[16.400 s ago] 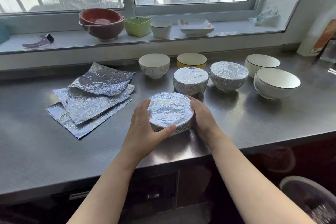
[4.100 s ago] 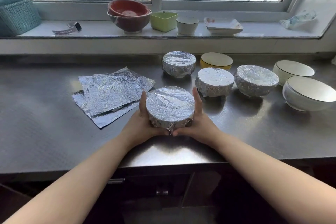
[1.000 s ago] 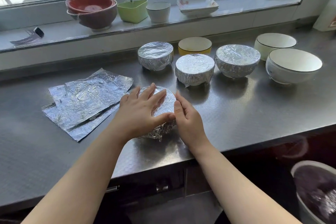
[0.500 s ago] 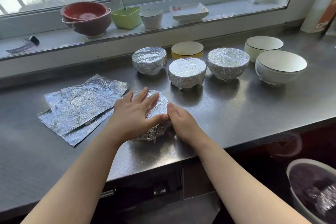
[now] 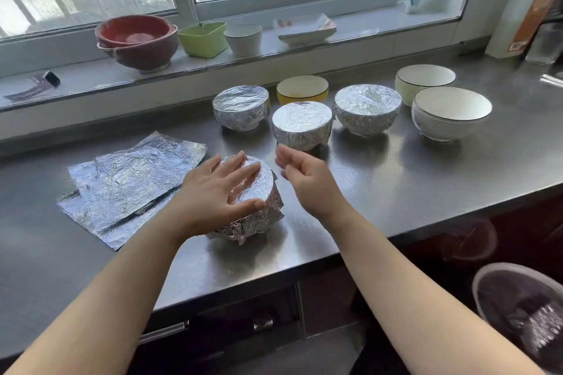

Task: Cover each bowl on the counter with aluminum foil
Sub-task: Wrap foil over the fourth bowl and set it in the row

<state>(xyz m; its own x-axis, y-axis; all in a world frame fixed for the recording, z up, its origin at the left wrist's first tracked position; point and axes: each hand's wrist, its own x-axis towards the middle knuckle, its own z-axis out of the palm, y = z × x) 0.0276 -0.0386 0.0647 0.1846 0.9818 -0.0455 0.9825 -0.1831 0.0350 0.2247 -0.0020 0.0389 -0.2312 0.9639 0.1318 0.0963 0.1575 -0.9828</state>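
Now that my right hand (image 5: pixel 307 179) has let go and hangs loose, left hand (image 5: pixel 219 189) flat on the foil-wrapped bowl (image 5: pixel 259 210), four are covered, three to go.

The counter (image 5: pixel 411 179) is brushed steel, matt with a soft sheen, brighter along its front edge. Crinkled, shiny foil wraps the near bowl (image 5: pixel 259 207) and three bowls (image 5: pixel 301 125) behind it. Loose foil sheets (image 5: pixel 128 183) near the left edge are wrinkled and reflective. The uncovered bowls (image 5: pixel 451 113) toward the right edge look like smooth, glossy glazed ceramic.
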